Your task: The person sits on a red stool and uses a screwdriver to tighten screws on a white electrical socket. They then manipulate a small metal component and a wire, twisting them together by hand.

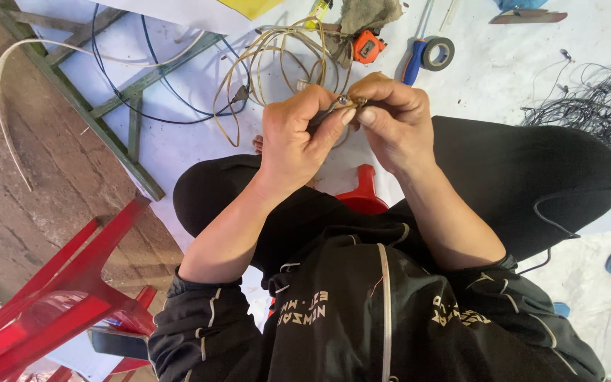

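Both of my hands are raised together over my knees. My left hand (297, 140) and my right hand (394, 120) pinch the bare end of a beige cable (259, 53) between thumbs and fingertips; the small metal tips meet right where the two thumbs touch. The cable's loops hang beyond my hands toward the white sheet (178, 141) on the floor. My fingers hide the exact join.
An orange tape measure (368, 47), a roll of black tape (438, 53) and a blue-handled tool (413, 62) lie ahead. A tangle of thin black wire (602, 106) is at right, a green wooden frame (93, 106) at left, red plastic chairs (58, 297) lower left.
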